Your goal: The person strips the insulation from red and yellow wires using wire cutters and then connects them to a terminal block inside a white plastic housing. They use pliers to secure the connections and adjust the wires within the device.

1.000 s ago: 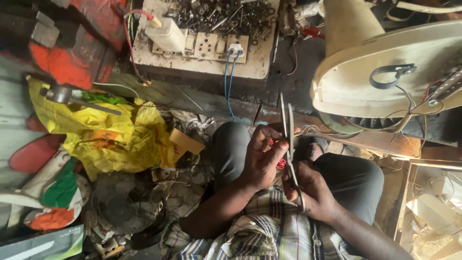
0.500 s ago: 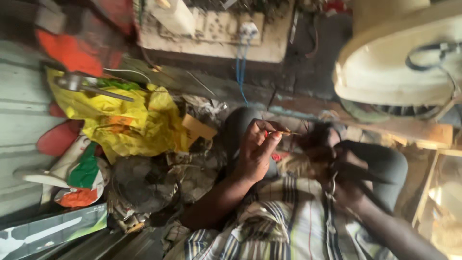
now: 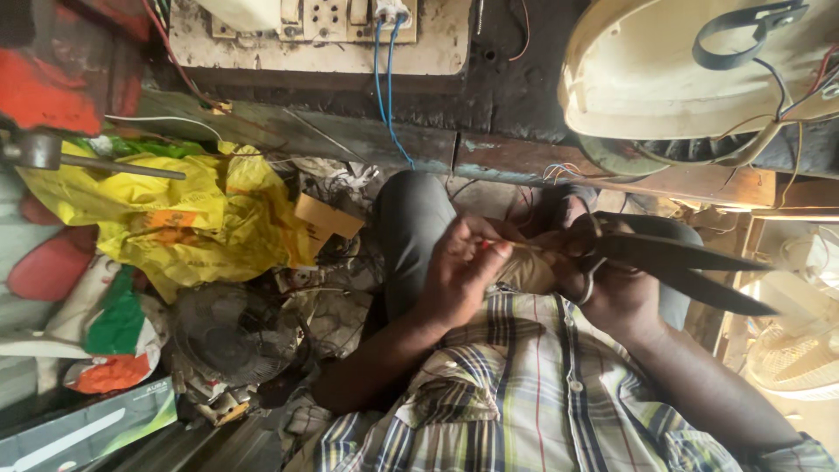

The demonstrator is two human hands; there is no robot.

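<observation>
At the centre of the frame, your left hand [image 3: 459, 271] pinches a thin wire [image 3: 516, 246]; your right hand [image 3: 612, 284] grips the scissors [image 3: 690, 267].

Left hand [image 3: 461, 271] is covering most of a thin reddish wire piece [image 3: 502, 246], so what it is stays unclear. Right hand [image 3: 612, 284] is hiding the scissors [image 3: 690, 271] handles; blades are blurring toward centre right. Cream fan housing [image 3: 699, 70] is running off the upper right edge. Socket board [image 3: 323, 31] is being cut by the top edge. Yellow bag [image 3: 175, 218] contents are staying hidden.
</observation>
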